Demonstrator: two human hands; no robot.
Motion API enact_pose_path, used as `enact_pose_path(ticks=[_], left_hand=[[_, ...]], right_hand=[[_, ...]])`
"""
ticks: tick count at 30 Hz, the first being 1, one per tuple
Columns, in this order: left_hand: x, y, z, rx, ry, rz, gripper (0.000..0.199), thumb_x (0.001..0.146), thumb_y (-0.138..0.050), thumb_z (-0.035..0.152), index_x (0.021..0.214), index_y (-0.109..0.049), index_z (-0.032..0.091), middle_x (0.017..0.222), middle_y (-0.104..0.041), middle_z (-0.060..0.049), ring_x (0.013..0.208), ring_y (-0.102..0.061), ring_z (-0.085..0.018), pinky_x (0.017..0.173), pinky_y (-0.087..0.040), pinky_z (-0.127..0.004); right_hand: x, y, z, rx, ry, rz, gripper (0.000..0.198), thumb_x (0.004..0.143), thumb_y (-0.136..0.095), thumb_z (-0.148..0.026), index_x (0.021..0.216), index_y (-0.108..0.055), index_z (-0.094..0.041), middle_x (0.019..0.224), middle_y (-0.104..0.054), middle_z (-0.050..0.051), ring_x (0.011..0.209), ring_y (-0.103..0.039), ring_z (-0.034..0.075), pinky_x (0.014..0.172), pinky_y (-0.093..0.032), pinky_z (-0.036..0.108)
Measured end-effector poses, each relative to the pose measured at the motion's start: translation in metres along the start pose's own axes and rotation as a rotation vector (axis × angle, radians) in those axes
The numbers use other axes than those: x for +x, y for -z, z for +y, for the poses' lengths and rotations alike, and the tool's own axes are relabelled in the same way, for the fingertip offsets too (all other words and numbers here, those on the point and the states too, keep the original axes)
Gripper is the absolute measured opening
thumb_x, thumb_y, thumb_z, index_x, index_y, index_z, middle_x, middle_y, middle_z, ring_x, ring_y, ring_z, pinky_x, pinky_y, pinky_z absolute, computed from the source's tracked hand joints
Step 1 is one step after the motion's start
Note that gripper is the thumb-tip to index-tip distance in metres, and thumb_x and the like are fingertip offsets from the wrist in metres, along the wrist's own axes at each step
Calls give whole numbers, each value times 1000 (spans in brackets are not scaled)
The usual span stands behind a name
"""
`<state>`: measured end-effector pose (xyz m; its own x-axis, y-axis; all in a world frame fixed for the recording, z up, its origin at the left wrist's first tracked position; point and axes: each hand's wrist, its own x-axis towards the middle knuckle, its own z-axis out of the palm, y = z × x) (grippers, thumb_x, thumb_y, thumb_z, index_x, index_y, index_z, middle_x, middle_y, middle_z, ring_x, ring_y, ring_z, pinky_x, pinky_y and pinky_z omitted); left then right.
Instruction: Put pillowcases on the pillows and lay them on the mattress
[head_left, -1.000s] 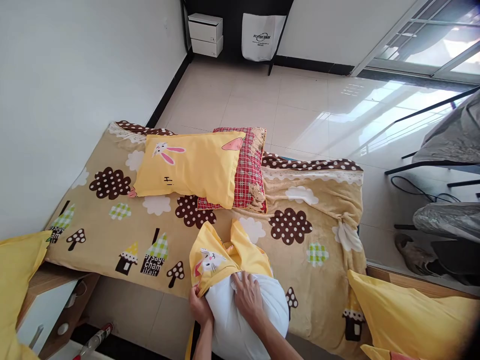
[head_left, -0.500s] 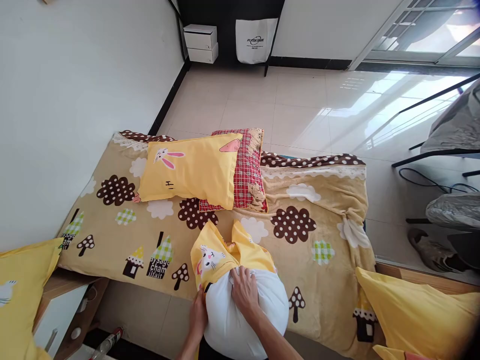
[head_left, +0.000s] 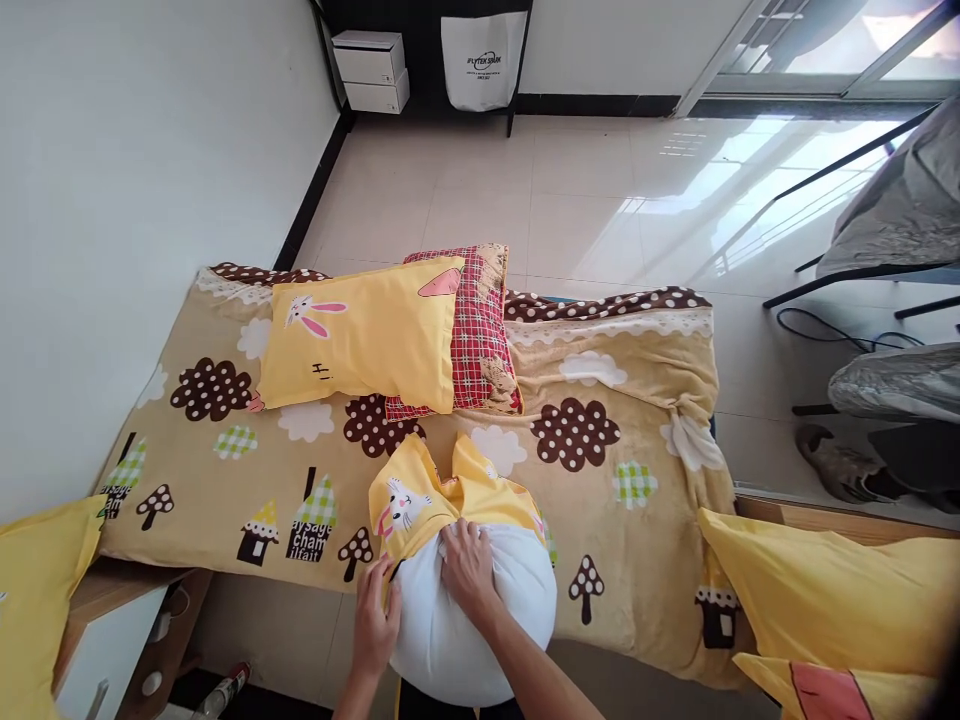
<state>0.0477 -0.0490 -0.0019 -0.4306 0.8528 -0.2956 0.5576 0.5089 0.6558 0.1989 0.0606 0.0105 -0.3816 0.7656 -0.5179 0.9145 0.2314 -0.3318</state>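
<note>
A plump white pillow (head_left: 480, 640) is partly inside a yellow pillowcase (head_left: 427, 505) printed with a white rabbit, at the bed's near edge. Its bare end bulges toward me. My right hand (head_left: 469, 565) presses its bent fingers into the pillow beside the case's opening, bunching the fabric into creases. At the left edge of the opening is my left hand (head_left: 376, 610), fingers apart with the tips by the case's rim. A yellow rabbit-print pillow (head_left: 367, 335) lies farther back, overlapping a red plaid pillow (head_left: 487, 350).
A tan patterned blanket (head_left: 600, 540) covers the bed. Yellow fabric (head_left: 45, 600) lies over a cabinet (head_left: 112, 650) at left; more yellow pillows (head_left: 825, 590) are at right. A bottle (head_left: 225, 690) lies low at left. Chairs (head_left: 885, 220) and a person's shoe (head_left: 832, 465) are at right.
The view has shifted slightly, moving most things left in the picture. My left hand has loosened at the case's rim, its fingers spreading. My right hand stays pressed on the pillow.
</note>
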Motion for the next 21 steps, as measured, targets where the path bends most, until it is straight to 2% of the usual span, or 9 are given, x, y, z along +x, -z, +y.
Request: enact_pose_path(ticks=[2, 5, 7, 9, 11, 14, 16, 18, 21], left_hand=[[3, 3, 4, 63, -108, -95, 40, 83, -49, 30, 121, -60, 21, 121, -62, -11, 125, -51, -27, 106, -43, -45], [1, -2, -2, 191, -57, -165, 33, 80, -46, 22, 107, -66, 20, 116, -65, -10, 125, -53, -28, 104, -45, -46], [-6, -6, -9, 250, 37, -200, 27, 79, -44, 19, 94, -67, 18, 105, -69, -10, 113, -61, -27, 96, -50, -43], [-10, -3, -10, 303, 95, -268, 25, 81, -43, 19, 89, -67, 18, 96, -71, -9, 100, -66, -25, 86, -52, -37], [-8, 5, 1, 413, 163, -353, 24, 82, -44, 18, 92, -66, 18, 93, -71, -8, 94, -66, -23, 78, -51, -32], [9, 19, 43, 647, 206, -490, 33, 77, -46, 7, 104, -61, 18, 104, -69, -9, 101, -64, -24, 83, -47, -32], [22, 24, 80, 649, 89, -561, 42, 73, -45, 3, 110, -57, 18, 110, -65, -9, 107, -61, -23, 89, -44, -33], [33, 19, 115, 518, -103, -607, 43, 75, -41, 3, 112, -56, 21, 112, -62, -7, 108, -58, -21, 92, -42, -32], [44, -3, 143, 458, -331, -747, 37, 85, -35, 9, 111, -56, 24, 111, -60, -6, 106, -55, -20, 93, -42, -33]], right_hand=[[-8, -3, -7, 47, 10, 13, 28, 80, -52, -15, 105, -64, -22, 111, -63, 12, 103, -56, 32, 89, -43, 48], [-31, 0, -11, 144, 14, 55, 23, 81, -59, -26, 103, -66, -25, 107, -65, 10, 101, -58, 31, 89, -45, 47], [-53, 8, -1, 213, 57, 112, 34, 84, -59, -35, 117, -64, -26, 109, -65, 9, 100, -60, 29, 89, -47, 43], [-78, 17, 20, 222, 159, 205, 56, 88, -55, -44, 140, -48, -25, 123, -63, 11, 110, -59, 28, 93, -47, 39], [-104, 22, 46, 130, 247, 331, 70, 89, -52, -49, 151, -31, -24, 140, -53, 12, 123, -53, 29, 97, -45, 39], [-135, 9, 76, -70, 240, 509, 70, 88, -53, -53, 150, -35, -28, 144, -49, 14, 127, -51, 35, 92, -44, 44], [-145, -10, 82, -108, 203, 578, 68, 87, -53, -50, 149, -37, -27, 139, -54, 16, 123, -55, 36, 89, -45, 45], [-146, -30, 78, -58, 184, 623, 69, 88, -53, -43, 151, -33, -24, 137, -56, 17, 122, -56, 35, 90, -45, 45], [-140, -51, 67, 55, 138, 677, 74, 87, -53, -35, 154, -24, -19, 138, -54, 20, 123, -56, 36, 93, -46, 48]])
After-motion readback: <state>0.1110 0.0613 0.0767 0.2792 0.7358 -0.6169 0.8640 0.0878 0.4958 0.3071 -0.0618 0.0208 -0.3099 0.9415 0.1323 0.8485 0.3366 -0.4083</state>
